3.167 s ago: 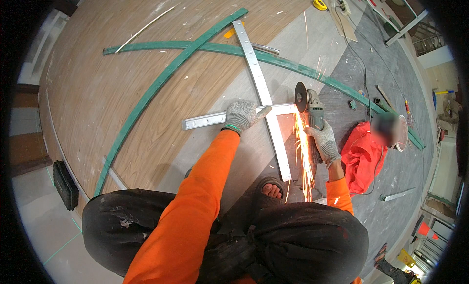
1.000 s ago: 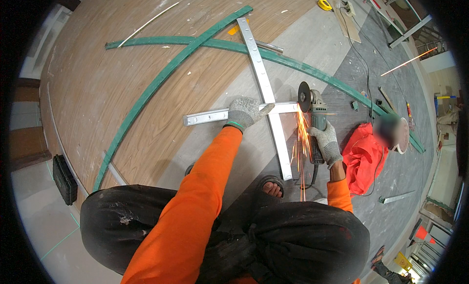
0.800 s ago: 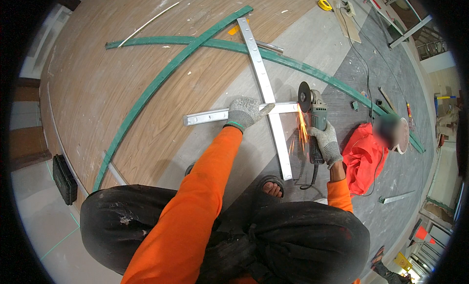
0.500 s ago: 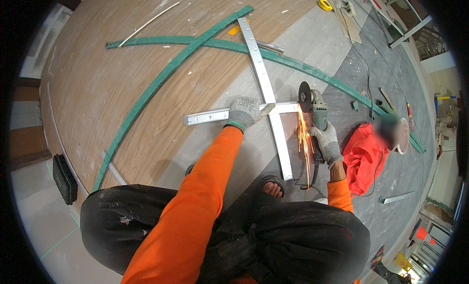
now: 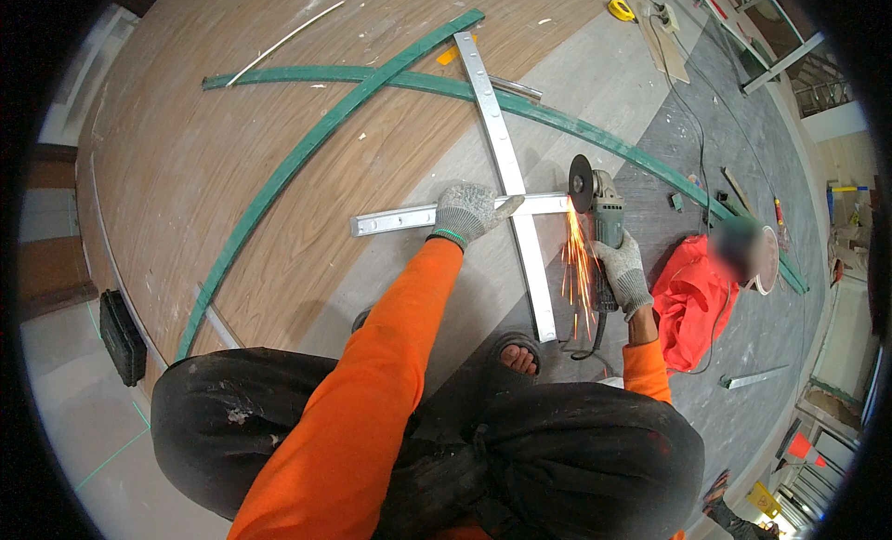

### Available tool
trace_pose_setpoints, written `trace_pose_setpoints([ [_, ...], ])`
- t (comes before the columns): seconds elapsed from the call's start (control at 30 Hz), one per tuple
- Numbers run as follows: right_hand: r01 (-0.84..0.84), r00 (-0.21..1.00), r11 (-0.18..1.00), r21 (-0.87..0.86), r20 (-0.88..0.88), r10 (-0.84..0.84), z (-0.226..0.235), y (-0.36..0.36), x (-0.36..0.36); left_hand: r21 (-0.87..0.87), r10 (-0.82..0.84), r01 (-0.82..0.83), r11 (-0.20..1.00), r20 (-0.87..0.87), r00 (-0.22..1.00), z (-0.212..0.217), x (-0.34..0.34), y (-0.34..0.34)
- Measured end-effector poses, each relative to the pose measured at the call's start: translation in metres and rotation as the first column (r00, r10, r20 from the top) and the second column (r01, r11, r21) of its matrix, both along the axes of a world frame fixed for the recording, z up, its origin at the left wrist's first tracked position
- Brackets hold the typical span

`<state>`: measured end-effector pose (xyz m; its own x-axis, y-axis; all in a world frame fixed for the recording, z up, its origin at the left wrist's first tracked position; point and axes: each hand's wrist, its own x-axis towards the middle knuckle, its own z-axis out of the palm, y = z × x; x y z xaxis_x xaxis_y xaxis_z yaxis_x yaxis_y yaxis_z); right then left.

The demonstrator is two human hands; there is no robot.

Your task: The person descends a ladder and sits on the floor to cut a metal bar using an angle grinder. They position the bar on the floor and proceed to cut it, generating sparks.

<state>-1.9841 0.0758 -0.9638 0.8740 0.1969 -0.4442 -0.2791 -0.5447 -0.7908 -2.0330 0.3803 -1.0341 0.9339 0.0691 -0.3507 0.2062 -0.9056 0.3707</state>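
Observation:
My left hand (image 5: 469, 213), in a grey knit glove, presses down on a short silver metal channel (image 5: 395, 219) that lies across a long silver channel (image 5: 502, 150) on the floor. My right hand (image 5: 624, 270), gloved too, grips a green angle grinder (image 5: 602, 210). Its disc (image 5: 582, 184) meets the right end of the short channel, and orange sparks (image 5: 578, 270) fly toward me. I squat with a sandalled foot (image 5: 517, 354) on the long channel's near end.
Two long curved green strips (image 5: 307, 154) cross on the wood-look floor. A red cloth (image 5: 692, 303) and another person lie to the right. A black case (image 5: 123, 335) sits at the left; a yellow tape measure (image 5: 621, 8), cables and boards lie far right.
The grinder has stayed at the short channel's right end while the spray of sparks shrank and grew again. My left hand has kept its hold on the channel.

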Motion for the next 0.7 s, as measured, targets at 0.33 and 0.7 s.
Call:
trace_pose_setpoints([
  [0.33,0.023,1.0,0.999,0.049,-0.01,-0.022,0.003,0.005,-0.001,-0.022,0.025,-0.025,0.999,-0.006,1.0,-0.002,-0.002,0.001],
  [0.7,0.026,0.994,1.0,0.001,-0.102,-0.026,0.015,0.011,-0.002,-0.02,0.014,-0.013,1.0,0.029,0.999,0.002,-0.003,0.001],
])
